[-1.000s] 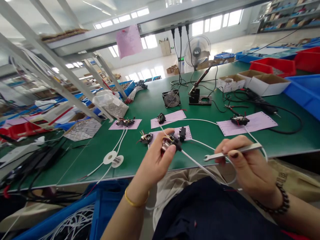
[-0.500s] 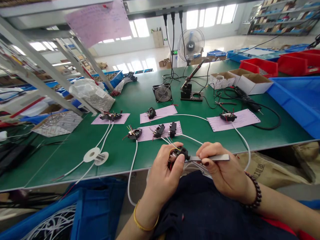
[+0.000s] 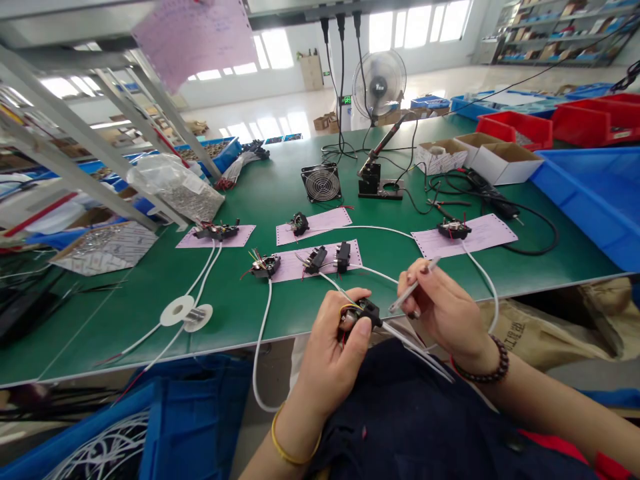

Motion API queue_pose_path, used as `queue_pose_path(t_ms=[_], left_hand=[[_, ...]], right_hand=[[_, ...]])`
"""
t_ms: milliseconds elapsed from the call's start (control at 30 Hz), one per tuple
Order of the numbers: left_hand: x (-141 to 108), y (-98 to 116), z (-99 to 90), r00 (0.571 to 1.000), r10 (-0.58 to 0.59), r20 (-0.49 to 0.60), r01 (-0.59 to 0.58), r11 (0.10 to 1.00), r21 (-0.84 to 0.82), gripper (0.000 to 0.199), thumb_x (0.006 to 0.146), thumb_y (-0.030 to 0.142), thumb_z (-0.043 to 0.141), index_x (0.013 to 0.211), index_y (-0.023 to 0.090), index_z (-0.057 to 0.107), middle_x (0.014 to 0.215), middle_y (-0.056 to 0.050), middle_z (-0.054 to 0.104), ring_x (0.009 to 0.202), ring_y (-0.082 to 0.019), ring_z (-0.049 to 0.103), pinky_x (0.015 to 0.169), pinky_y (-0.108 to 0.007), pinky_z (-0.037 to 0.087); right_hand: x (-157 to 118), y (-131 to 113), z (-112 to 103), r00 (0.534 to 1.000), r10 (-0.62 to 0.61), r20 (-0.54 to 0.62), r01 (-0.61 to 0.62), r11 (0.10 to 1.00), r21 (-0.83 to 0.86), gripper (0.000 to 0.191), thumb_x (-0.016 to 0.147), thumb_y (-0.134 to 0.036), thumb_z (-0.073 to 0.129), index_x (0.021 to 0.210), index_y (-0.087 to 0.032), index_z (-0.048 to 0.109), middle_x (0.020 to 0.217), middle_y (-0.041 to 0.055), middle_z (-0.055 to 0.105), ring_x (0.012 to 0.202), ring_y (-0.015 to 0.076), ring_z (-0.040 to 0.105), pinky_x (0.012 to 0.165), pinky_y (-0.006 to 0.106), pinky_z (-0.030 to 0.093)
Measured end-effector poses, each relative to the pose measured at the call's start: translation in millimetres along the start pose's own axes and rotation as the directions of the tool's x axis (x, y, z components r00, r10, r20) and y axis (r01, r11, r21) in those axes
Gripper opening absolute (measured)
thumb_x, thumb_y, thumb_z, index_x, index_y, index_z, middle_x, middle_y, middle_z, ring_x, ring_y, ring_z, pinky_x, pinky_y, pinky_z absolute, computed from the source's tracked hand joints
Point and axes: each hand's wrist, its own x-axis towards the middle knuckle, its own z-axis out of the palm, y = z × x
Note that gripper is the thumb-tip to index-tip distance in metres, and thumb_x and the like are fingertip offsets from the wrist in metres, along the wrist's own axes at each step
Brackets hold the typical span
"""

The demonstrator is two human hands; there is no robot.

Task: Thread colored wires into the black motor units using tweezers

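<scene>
My left hand (image 3: 336, 350) is closed around a small black plastic housing (image 3: 370, 311), its thumb pressing on the near side. A round metallic part and a yellow wire show in the housing, and white cable (image 3: 417, 352) trails from it over my lap. Just right of the housing, my right hand (image 3: 445, 310) grips slim metal tweezers (image 3: 414, 288), slanting down to the left. Their tip is close to the housing but apart from it. Beyond my hands, more black housings (image 3: 343, 257) with wires lie on pink paper slips (image 3: 295, 265).
On the green bench (image 3: 235, 303) stand a soldering iron in its holder (image 3: 381, 183), a small fan (image 3: 321, 183) and a solder spool (image 3: 186, 313). A blue bin (image 3: 590, 200) and red bins (image 3: 515, 131) stand right. A blue crate (image 3: 195, 420) of white cables is below left.
The tweezers have come away from the housing and turned from nearly level to a slant in my right hand. My left hand still holds the housing; more white cable shows beside it.
</scene>
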Motion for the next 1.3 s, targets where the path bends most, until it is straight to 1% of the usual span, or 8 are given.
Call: queue_pose_path(t_ms=[233, 467, 600, 800, 933, 1033, 1167, 1300], left_hand=[[-4, 5, 1.1, 0.999, -0.009, -0.032, 0.012, 0.993, 0.121, 0.025, 0.108, 0.039, 0.058, 0.124, 0.023, 0.068, 0.116, -0.006, 0.065, 0.103, -0.023, 0.062, 0.094, -0.035, 0.047], [-4, -2, 2.6, 0.993, 0.113, 0.045, -0.111, 0.993, -0.044, 0.028, 0.11, 0.04, 0.055, 0.135, 0.03, 0.064, 0.116, -0.002, 0.064, 0.103, -0.02, 0.062, 0.093, -0.031, 0.047], [-4, -4, 2.9, 0.999, 0.051, 0.002, -0.051, 0.998, 0.039, 0.025, 0.109, 0.036, 0.056, 0.132, 0.029, 0.065, 0.117, -0.003, 0.065, 0.103, -0.021, 0.062, 0.094, -0.032, 0.046], [-5, -2, 4.3, 0.999, 0.023, -0.043, -0.019, 0.994, 0.105, 0.024, 0.108, 0.036, 0.059, 0.128, 0.026, 0.067, 0.116, -0.005, 0.065, 0.104, -0.022, 0.062, 0.091, -0.032, 0.047], [-5, -3, 5.2, 0.997, 0.073, -0.003, -0.073, 0.997, 0.019, 0.025, 0.109, 0.039, 0.057, 0.13, 0.028, 0.066, 0.114, -0.003, 0.065, 0.102, -0.021, 0.062, 0.091, -0.032, 0.047], [-5, -3, 5.5, 0.996, 0.085, 0.007, -0.085, 0.996, -0.004, 0.026, 0.108, 0.039, 0.058, 0.131, 0.028, 0.066, 0.114, -0.003, 0.065, 0.101, -0.021, 0.063, 0.091, -0.032, 0.048], [-5, -2, 5.0, 0.999, 0.027, -0.039, -0.024, 0.997, 0.07, 0.023, 0.107, 0.036, 0.058, 0.126, 0.026, 0.067, 0.113, -0.004, 0.067, 0.103, -0.022, 0.063, 0.091, -0.033, 0.048], [-5, -4, 5.1, 0.998, 0.011, -0.07, -0.002, 0.991, 0.131, 0.025, 0.106, 0.037, 0.06, 0.127, 0.025, 0.068, 0.113, -0.005, 0.066, 0.1, -0.021, 0.063, 0.088, -0.032, 0.049]], right_hand=[[-29, -8, 0, 0.783, -0.478, 0.397, 0.621, 0.625, -0.473, 0.012, 0.114, -0.03, 0.054, 0.11, -0.026, 0.064, 0.093, 0.0042, 0.066, 0.081, 0.0208, 0.064, 0.073, 0.034, 0.051], [1, 9, 0, 0.949, 0.28, 0.145, -0.289, 0.956, 0.048, 0.043, 0.099, -0.06, 0.072, 0.086, -0.021, 0.058, 0.062, -0.0035, 0.054, 0.049, 0.0124, 0.045, 0.049, 0.023, 0.04], [-8, 4, -3, 0.994, -0.108, 0.026, 0.11, 0.983, -0.147, 0.033, 0.11, -0.051, 0.062, 0.094, -0.022, 0.061, 0.078, -0.0003, 0.063, 0.063, 0.0138, 0.057, 0.06, 0.024, 0.049], [-29, -2, 0, 0.756, -0.524, 0.394, 0.654, 0.573, -0.494, 0.013, 0.116, -0.032, 0.052, 0.111, -0.025, 0.062, 0.093, 0.0036, 0.067, 0.08, 0.0186, 0.064, 0.072, 0.031, 0.052], [-13, 6, 1, 0.986, -0.092, 0.138, 0.121, 0.967, -0.223, 0.031, 0.11, -0.048, 0.06, 0.095, -0.022, 0.06, 0.075, 0.0009, 0.064, 0.059, 0.0151, 0.057, 0.056, 0.026, 0.047], [-3, 11, -1, 0.962, 0.252, 0.102, -0.258, 0.965, 0.046, 0.045, 0.099, -0.061, 0.072, 0.087, -0.02, 0.059, 0.066, -0.0017, 0.06, 0.05, 0.0118, 0.05, 0.049, 0.023, 0.044], [-15, 10, -2, 0.981, -0.191, 0.02, 0.191, 0.962, -0.192, 0.029, 0.113, -0.048, 0.059, 0.097, -0.023, 0.061, 0.082, -0.0006, 0.064, 0.066, 0.0129, 0.059, 0.063, 0.023, 0.051], [-30, 3, 0, 0.779, -0.514, 0.359, 0.626, 0.609, -0.487, 0.014, 0.117, -0.03, 0.049, 0.112, -0.025, 0.061, 0.093, 0.0025, 0.065, 0.078, 0.0166, 0.062, 0.071, 0.029, 0.051]])
